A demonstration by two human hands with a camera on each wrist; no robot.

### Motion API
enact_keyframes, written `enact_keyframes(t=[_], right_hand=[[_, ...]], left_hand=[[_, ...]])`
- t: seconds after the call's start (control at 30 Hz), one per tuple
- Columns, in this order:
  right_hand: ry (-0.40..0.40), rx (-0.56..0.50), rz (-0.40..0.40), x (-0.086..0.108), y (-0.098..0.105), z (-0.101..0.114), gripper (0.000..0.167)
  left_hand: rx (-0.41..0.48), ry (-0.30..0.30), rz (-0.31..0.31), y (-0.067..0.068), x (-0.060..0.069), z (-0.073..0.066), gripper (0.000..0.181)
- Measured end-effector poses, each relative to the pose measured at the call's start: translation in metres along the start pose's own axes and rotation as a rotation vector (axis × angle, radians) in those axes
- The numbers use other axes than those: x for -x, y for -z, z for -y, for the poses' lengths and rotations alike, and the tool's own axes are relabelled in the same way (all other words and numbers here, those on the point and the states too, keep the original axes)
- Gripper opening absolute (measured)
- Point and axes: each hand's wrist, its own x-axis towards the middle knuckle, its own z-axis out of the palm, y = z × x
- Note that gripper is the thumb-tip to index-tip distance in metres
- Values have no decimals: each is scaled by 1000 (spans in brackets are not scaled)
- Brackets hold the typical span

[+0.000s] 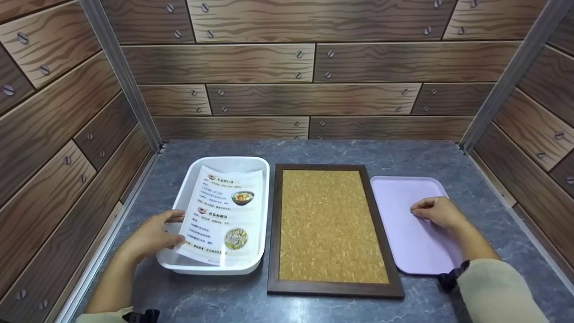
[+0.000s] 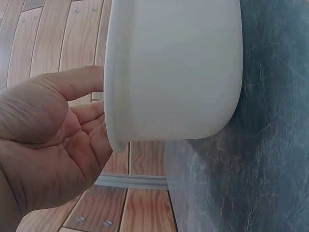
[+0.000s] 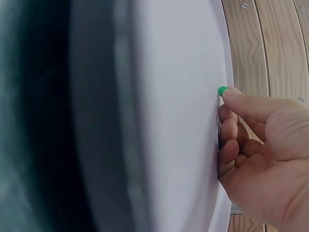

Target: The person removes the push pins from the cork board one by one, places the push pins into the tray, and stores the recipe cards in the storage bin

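A white plastic tub [image 1: 265, 202] stands at the left, with a printed recipe sheet [image 1: 219, 215] lying in it. My left hand [image 1: 154, 231] reaches over the tub's left rim, thumb and fingers apart at the sheet's left edge. The left wrist view shows this hand [image 2: 58, 130] beside the tub wall [image 2: 178, 72], its fingertips hidden behind the rim. Over a lilac tray [image 1: 403, 193] at the right, my right hand [image 1: 439, 213] pinches a small green pushpin [image 3: 222, 91] between thumb and forefinger. Its other fingers are curled close to the tray surface.
Between tub and tray lies a cork board [image 1: 332, 229] in a dark brown frame [image 1: 336, 289]. All of it rests on a grey marbled tabletop [image 1: 215, 298]. Wood-print panels [image 1: 260, 98] with metal corner strips enclose the back and sides.
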Motion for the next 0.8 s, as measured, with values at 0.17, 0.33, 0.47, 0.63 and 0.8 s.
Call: enact_keyframes(t=[0.17, 0.33, 0.47, 0.63, 0.8], right_hand=[[-33, -43, 42, 0, 6, -1, 35], [-66, -131, 84, -1, 11, -1, 41], [-59, -169, 99, -3, 14, -2, 44], [-47, -253, 141, -5, 19, -3, 44], [-61, -246, 198, -6, 26, 7, 50]], left_hand=[[-41, -3, -5, 2, -2, -4, 73], [-158, -2, -35, 6, -5, -7, 65], [-197, 17, -35, 7, -7, -9, 63], [-209, 22, -24, 6, -9, -15, 63], [-216, -8, -20, 1, -15, -29, 61]])
